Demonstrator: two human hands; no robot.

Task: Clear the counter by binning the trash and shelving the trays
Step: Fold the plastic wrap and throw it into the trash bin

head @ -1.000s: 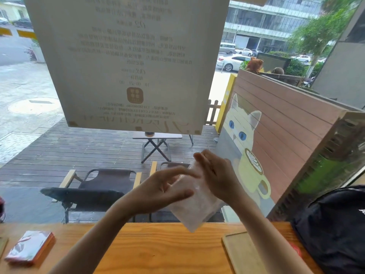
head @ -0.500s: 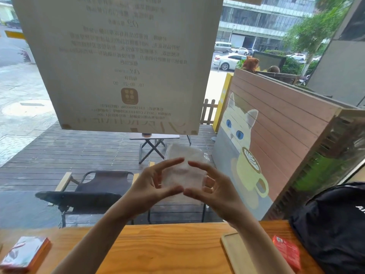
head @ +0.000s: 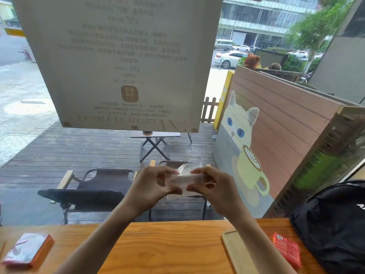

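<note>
1. Clear plastic wrapper (head: 185, 179) held up in mid-air, above the wooden counter (head: 167, 248), being folded small, probably for binning.
2. Pinched at each end: left hand (head: 147, 185), right hand (head: 216, 186), fingers curled round it.
3. On the counter: wooden tray (head: 237, 252) near right, carrying red packet (head: 287, 249); orange box (head: 28, 250) near left; black bag (head: 335, 224) far right.

Bright, even daylight floods in through the window ahead, so the hanging poster (head: 120, 62) is backlit and its print shows through faint and reversed. Both forearms and the wooden counter (head: 167, 246) sit in softer, flatter light with hardly any shadow. The wide lens bends straight lines near the frame edges (the counter's far edge bows). Slight motion blur smears the red packet (head: 287, 250) at lower right and the tree at top right
</note>
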